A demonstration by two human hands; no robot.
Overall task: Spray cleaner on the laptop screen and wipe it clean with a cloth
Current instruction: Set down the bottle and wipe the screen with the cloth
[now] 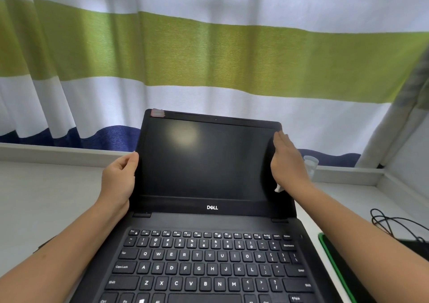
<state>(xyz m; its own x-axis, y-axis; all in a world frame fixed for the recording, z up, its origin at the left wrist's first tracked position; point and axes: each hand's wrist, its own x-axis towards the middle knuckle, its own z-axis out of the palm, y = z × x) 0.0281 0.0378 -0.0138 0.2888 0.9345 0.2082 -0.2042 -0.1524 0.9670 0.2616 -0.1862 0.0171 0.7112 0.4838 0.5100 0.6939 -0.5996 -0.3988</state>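
A black Dell laptop stands open on the white desk, its dark screen [204, 161] switched off with a pale smudge near the top left. My left hand [120, 177] grips the screen's left edge, thumb on the front. My right hand [287, 161] lies flat with straight fingers against the screen's right side. A small white corner of cloth [278, 189] peeks out under its palm; the rest of the cloth is hidden. A translucent spray bottle [311, 163] stands just behind my right hand, mostly covered by it.
The striped curtain [209, 54] hangs close behind the laptop, above a raised white ledge [58, 152]. To the right lie a looped black cable [390, 223] and a black mat with a green edge [332, 263]. The keyboard [209, 263] fills the near foreground.
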